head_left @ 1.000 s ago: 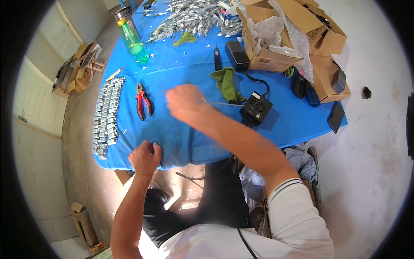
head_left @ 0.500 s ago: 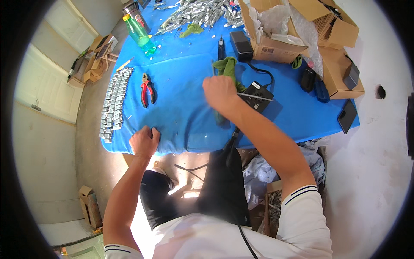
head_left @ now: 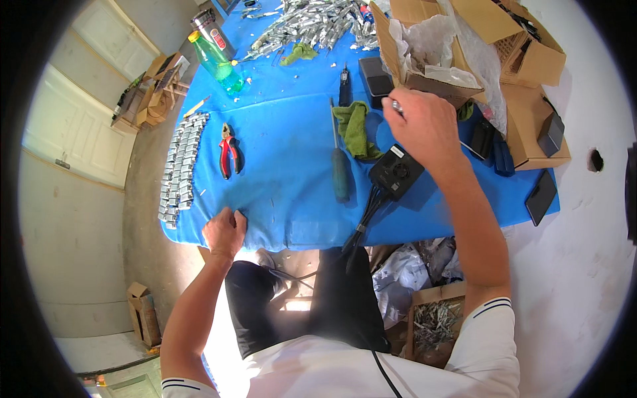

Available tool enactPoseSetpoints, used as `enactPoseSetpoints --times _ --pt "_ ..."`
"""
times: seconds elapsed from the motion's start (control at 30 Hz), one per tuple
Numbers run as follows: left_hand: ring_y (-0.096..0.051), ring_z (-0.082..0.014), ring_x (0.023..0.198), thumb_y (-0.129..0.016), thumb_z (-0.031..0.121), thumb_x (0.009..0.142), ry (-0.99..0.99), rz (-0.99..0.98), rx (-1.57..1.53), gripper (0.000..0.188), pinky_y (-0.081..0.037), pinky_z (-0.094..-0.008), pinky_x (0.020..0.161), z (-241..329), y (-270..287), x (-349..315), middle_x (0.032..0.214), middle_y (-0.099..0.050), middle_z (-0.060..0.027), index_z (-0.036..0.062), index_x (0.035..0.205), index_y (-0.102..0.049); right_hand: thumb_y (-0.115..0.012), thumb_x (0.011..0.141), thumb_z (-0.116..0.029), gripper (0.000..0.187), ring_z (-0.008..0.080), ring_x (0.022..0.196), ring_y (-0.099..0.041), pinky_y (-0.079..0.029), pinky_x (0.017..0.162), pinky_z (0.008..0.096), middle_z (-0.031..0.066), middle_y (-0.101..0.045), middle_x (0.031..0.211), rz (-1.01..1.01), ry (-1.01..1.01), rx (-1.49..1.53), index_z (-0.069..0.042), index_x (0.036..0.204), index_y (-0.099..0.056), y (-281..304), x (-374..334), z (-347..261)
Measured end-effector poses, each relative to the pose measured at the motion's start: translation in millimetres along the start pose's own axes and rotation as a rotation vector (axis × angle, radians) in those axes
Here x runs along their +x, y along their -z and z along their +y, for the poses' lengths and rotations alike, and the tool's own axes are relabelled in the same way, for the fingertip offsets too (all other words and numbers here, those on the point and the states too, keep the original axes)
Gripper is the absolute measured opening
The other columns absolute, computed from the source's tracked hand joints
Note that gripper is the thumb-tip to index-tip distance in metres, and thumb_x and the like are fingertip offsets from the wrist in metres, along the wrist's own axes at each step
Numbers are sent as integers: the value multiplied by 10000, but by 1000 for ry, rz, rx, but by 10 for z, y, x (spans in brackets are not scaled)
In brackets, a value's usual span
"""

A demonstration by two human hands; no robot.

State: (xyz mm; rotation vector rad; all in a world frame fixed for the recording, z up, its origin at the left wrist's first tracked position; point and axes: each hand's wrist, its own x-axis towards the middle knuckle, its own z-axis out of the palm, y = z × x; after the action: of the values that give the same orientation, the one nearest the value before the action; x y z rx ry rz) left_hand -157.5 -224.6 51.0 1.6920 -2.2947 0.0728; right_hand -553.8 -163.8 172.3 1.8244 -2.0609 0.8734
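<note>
My right hand [head_left: 428, 129] is closed over the right side of the blue-covered table [head_left: 279, 192]. It grips a thin silver metal rod [head_left: 397, 107]; one end shows by the fingers, and my hand hides most of it. My left hand [head_left: 225, 232] rests curled in a fist on the table's front edge, with nothing seen in it. Between the hands lies a screwdriver [head_left: 340, 176] with a dark green handle. Beside it are a crumpled green cloth [head_left: 357, 129] and a black box-shaped device [head_left: 397, 172] with cables. Red-handled pliers [head_left: 229, 151] lie further left.
Rows of small metal parts [head_left: 179, 169] line the left edge. A green bottle [head_left: 217, 65] and a flask [head_left: 212, 33] stand behind. Many metal pieces [head_left: 312, 28] are heaped at the back. Open cardboard boxes [head_left: 434, 83] and a dark phone-like slab [head_left: 541, 198] occupy the right.
My right hand has moved right with the rod, away from the green cloth. The screwdriver and the cloth are now uncovered. My left hand stays at the table edge.
</note>
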Motion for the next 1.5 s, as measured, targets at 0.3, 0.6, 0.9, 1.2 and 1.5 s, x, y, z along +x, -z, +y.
enactPoseSetpoints --times 0.3,0.6,0.9,1.2,1.5 --pt "-576 -374 589 -525 326 844 124 -6 -109 360 -433 -464 576 98 27 49 623 -596 -165 35 635 -557 -580 881 -312 275 332 760 -604 -466 665 439 127 -615 768 -222 -104 -51 -46 824 -616 -190 -332 491" --pt "-572 -355 572 -598 222 829 -365 -167 -355 285 -427 -438 511 892 165 489 598 -570 -145 35 622 -540 -567 883 -387 377 345 858 -584 -457 730 445 141 -621 860 -353 -278 2 -19 840 -637 -367 -553 852" --pt "-556 -333 548 -610 201 821 -239 112 -316 275 -409 -440 494 900 -293 588 623 -571 -122 49 626 -489 -543 852 -253 263 418 801 -592 -470 711 493 214 -618 812 -184 -46 243 -9 782 -613 -817 444 45" --pt "-539 -304 511 -630 157 798 -232 44 -343 277 -403 -409 474 895 -242 629 575 -527 -97 60 599 -464 -580 849 -197 217 404 932 -627 -513 814 453 236 -656 959 -135 -482 139 -7 901 -672 -2269 1638 35" --pt "-524 -277 476 -651 114 761 -272 41 -407 254 -386 -385 444 905 -248 664 542 -496 -78 74 588 -470 -573 845 -165 202 330 977 -648 -533 804 408 176 -675 1011 -264 -554 -47 -51 953 -699 -2534 2054 51"
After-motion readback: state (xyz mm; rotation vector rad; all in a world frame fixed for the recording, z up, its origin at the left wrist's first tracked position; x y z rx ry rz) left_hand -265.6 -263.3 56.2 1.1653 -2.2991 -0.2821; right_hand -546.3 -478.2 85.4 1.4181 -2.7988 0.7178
